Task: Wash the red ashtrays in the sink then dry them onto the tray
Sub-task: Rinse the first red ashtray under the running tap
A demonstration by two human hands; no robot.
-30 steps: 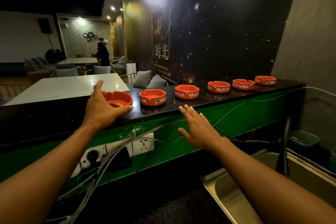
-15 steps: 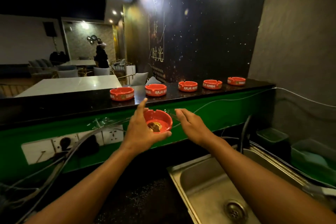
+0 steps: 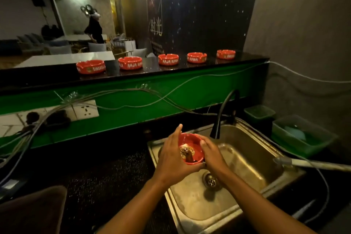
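I hold a red ashtray [image 3: 192,146] with dark ash and a crumpled scrap inside, above the left end of the steel sink [image 3: 250,159]. My left hand [image 3: 171,156] grips its left side and underside, index finger pointing up. My right hand [image 3: 210,153] grips its right rim, thumb over the edge. Several more red ashtrays stand in a row on the black bar ledge [image 3: 247,59], among them one at the left [image 3: 90,66], one in the middle [image 3: 168,59] and one at the right [image 3: 226,54].
A black faucet [image 3: 221,114] arches over the sink's back edge; the drain [image 3: 210,180] lies below my hands. Green plastic tubs [image 3: 302,137] sit right of the sink. Cables and wall sockets [image 3: 85,109] run along the green panel. A person stands far back in the room.
Both hands have brought the ashtray down from the ledge to over the sink; my right hand, open before, now holds its rim. My view has tilted downward.
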